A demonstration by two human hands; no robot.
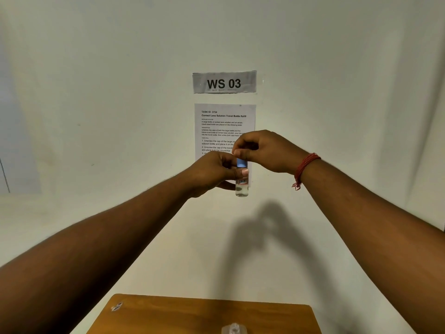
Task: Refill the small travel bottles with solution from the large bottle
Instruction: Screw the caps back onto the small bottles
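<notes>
My left hand [214, 172] is closed around the small clear bottle [242, 186], held upright at chest height; my right hand [260, 150], at one o'clock above it, pinches its blue cap [242, 163]. It looks light, rigid and slick, so I grip the body firmly.

Wood table [168, 317], clear bottle [234, 329], scrap [117, 306]

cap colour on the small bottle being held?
Blue cap on the clear small bottle; shows in the head view, partly covered by fingers.
</notes>
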